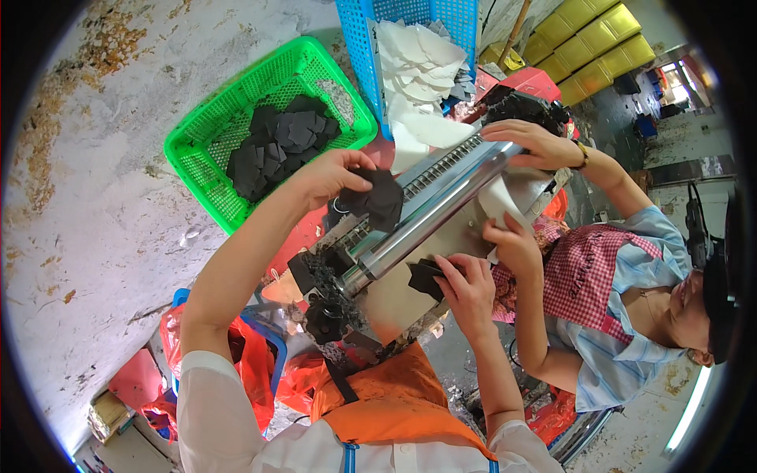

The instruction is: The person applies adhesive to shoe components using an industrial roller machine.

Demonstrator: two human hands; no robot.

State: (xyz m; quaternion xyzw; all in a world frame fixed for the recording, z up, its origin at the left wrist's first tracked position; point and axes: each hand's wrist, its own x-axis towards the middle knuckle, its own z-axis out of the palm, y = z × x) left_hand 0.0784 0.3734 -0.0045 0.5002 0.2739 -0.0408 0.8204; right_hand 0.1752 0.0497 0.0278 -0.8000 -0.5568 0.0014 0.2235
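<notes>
A machine with a long shiny metal roller (430, 217) runs slantwise in front of me. On its far side, my left hand (327, 177) pinches several thin black pieces (378, 199), fanned out beside the roller. My right hand (471, 288) is on the near side, fingers closed on a small black piece (426, 279) over the metal plate (394, 303). Whether that is one piece or a thin stack, I cannot tell. A spring-like coil (441, 168) lies along the roller's far side.
A green basket (193, 130) of black pieces stands beyond my left hand. Behind the machine is a blue basket (355, 47) with white pieces (418, 63). At right, a co-worker in a checked apron (579, 272) holds a white sheet (501, 201) at the same roller.
</notes>
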